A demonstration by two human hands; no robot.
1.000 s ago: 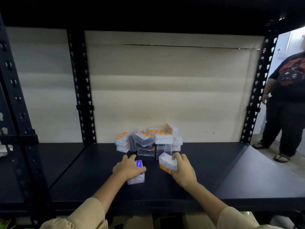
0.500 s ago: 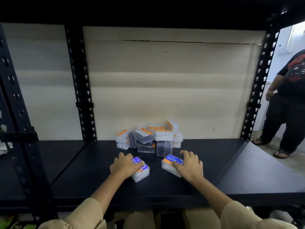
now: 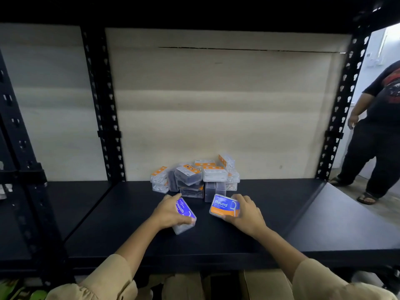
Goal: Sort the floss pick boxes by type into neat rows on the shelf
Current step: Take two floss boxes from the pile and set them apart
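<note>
On the black shelf (image 3: 238, 239), my left hand (image 3: 167, 212) grips a clear floss pick box with a purple "Smooth" label (image 3: 185, 211), tilted on its edge. My right hand (image 3: 246, 213) holds a box with a blue and orange "Round" label (image 3: 224, 205), its label facing up towards me. Just behind both hands lies a jumbled pile of several floss pick boxes (image 3: 197, 178), some with orange labels, some dark, against the back panel.
Black perforated uprights stand at the left (image 3: 101, 109) and the right (image 3: 342, 109) of this bay. A pale back panel (image 3: 216, 105) closes the rear. A person in dark clothes (image 3: 381, 131) stands beyond the right upright. Cardboard boxes (image 3: 259, 284) sit below the shelf.
Both hands have turned their boxes so the labels show. The right box went from orange side down to "Round" label up; the left box tipped to show "Smooth". The person at the right shifted slightly.
</note>
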